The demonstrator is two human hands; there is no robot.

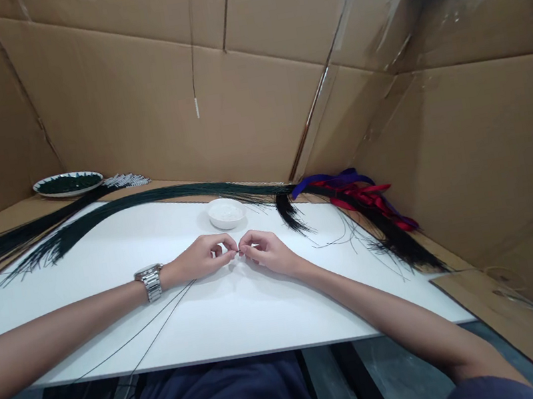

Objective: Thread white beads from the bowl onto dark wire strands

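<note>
Over the middle of the white table (pixel 284 311), my left hand (pixel 207 256) and my right hand (pixel 267 251) meet fingertip to fingertip, both pinched closed. Two strands of thin black cord (pixel 158 331) run from beneath my left hand toward the lower left and over the table's front edge. A tiny dark piece of that cord shows between the fingertips of both hands. Whether a bead is on it is too small to tell. Just beyond my hands stands a small white dish (pixel 217 223) with tiny whitish pieces in it.
Bundles of dark green cord (pixel 154 195) and black cord (pixel 400 246) lie along the back and right. Red ribbon (pixel 372 195) and purple ribbon (pixel 339 178) lie among them. A plate (pixel 43 192) of green pieces stands back left. Cardboard walls (pixel 140 105) enclose the table.
</note>
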